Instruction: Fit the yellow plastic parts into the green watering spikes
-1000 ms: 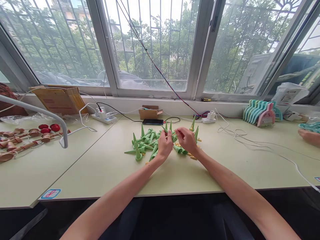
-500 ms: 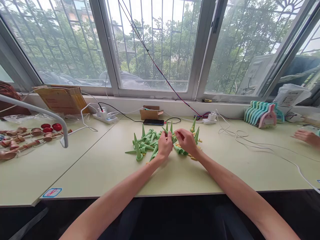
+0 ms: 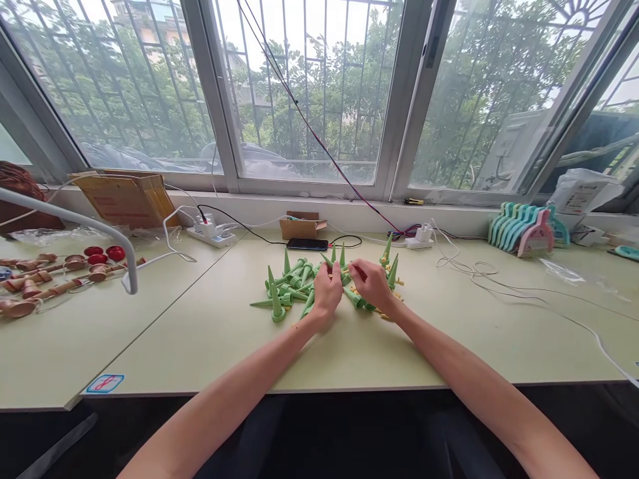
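My left hand [image 3: 328,289] is closed around a green plastic watering spike [image 3: 326,260], whose pointed end shows above the fingers. Close beside it, on the right, my right hand [image 3: 370,279] is pinched, and its fingertips hide whatever is between them. Several more green spikes [image 3: 277,303] lie heaped to the left of my hands, some standing point up. Behind and right of my right hand are other upright spikes [image 3: 393,269], with small yellow plastic pieces [image 3: 398,281] scattered around them.
A phone [image 3: 307,245] lies before a small open carton [image 3: 302,226]. Wooden kendama toys [image 3: 54,289] and a white lamp arm [image 3: 130,266] are at left. White cables [image 3: 479,269], a row of pastel hangers [image 3: 524,229] and a clear plastic wrapper [image 3: 564,271] are at right.
At far right another person's hand has left the view; a clear wrapper and a teal item now show there. My left hand has shifted slightly, and the spike in it is tilted more to the left.
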{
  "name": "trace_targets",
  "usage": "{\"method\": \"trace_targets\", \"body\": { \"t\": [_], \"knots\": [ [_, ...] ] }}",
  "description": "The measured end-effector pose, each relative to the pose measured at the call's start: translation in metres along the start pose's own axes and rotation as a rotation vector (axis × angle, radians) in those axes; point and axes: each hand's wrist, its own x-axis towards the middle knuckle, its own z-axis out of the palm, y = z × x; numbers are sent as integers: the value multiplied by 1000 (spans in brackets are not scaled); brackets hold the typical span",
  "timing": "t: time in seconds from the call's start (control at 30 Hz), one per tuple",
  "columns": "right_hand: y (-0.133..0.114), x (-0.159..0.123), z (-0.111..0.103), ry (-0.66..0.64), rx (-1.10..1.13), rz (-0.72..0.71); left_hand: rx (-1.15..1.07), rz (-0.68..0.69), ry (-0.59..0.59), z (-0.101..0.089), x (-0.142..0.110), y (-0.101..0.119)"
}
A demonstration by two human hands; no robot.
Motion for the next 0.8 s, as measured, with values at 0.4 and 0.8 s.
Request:
{"method": "trace_targets", "body": {
  "t": [0.4, 0.8],
  "knots": [
    [5, 1, 2, -20, 9, 32, 124, 79, -99, -3, -5, 8],
    [8, 0, 3, -49, 12, 45, 127, 155, -96, -4, -8, 13]
  ]
}}
